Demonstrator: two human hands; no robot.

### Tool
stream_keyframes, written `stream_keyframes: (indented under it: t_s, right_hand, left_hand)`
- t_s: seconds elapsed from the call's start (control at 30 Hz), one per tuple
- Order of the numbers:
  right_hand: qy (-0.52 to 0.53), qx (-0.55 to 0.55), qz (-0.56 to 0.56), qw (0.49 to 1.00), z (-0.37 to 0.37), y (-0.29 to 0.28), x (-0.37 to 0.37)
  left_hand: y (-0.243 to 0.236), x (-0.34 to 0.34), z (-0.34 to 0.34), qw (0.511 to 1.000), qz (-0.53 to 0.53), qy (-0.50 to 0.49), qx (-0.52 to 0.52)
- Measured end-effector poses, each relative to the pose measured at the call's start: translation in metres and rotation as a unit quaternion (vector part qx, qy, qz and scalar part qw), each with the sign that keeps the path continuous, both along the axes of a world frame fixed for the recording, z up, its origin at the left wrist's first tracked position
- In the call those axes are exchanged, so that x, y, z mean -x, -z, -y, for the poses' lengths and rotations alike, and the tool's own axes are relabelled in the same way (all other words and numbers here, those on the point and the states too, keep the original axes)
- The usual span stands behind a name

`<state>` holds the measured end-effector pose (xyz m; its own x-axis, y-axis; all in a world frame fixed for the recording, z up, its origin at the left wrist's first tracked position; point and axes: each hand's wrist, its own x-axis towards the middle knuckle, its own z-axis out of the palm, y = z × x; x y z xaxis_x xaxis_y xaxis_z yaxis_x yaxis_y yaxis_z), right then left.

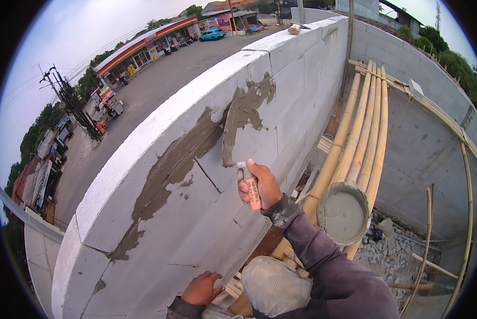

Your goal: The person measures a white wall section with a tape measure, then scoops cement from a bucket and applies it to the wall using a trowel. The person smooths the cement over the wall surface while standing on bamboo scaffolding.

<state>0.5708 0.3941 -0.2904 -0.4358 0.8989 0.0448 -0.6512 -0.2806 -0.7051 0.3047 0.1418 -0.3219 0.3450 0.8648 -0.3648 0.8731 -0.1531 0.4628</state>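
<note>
My right hand [260,186] is shut on the orange handle of a trowel [233,135], whose mortar-covered blade lies flat against a white block wall [185,212]. Grey mortar [169,167] is smeared along a joint running from lower left up to the blade. My left hand [201,288] rests low on the wall face, fingers spread, holding nothing. A round bucket of wet mortar [345,211] sits on bamboo poles just right of my right forearm.
Bamboo scaffold poles [363,133] run away along the wall's inner side, with rubble [392,247] far below. More block walls [424,149] enclose the right. Beyond the wall top lie a road [158,85], shopfronts, parked vehicles and a utility pole [71,101].
</note>
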Motion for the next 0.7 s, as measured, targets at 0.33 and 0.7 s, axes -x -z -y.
stream_keyframes:
  t_s: [0.33, 0.7]
  right_hand:
    - [0.094, 0.041, -0.025, 0.994, -0.099, -0.032, -0.06]
    - [0.229, 0.028, 0.45, 0.863, 0.122, 0.039, -0.16]
  left_hand:
    - [-0.025, 0.013, -0.002, 0.994, -0.084, 0.054, 0.037]
    - [-0.021, 0.003, -0.042, 0.988, -0.071, 0.133, -0.03]
